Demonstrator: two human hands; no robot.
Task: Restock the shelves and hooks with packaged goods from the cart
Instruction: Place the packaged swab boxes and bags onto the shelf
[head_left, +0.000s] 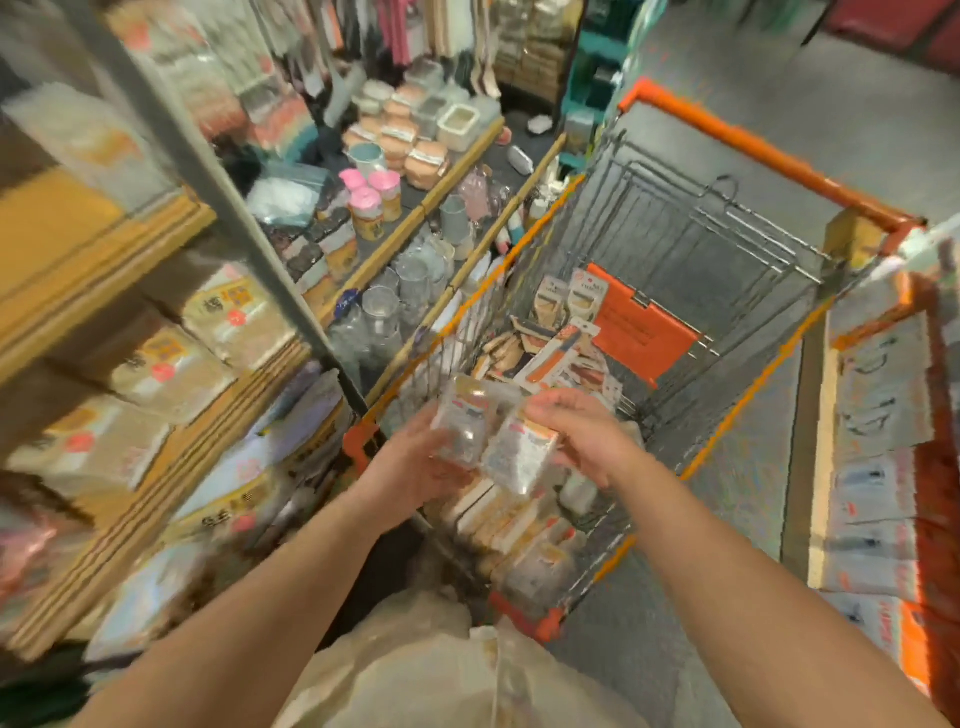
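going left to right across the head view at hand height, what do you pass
shelves with flat packs → left hand → clear packet → second packet → right hand → cart side rail → bare floor → hanging packs

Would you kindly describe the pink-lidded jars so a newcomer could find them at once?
Start at the orange-trimmed cart and look left to the wood-edged shelf beside it. Near its middle stand three small jars clustered together. Their bright pink lids set them apart from the peach-coloured tubs behind.
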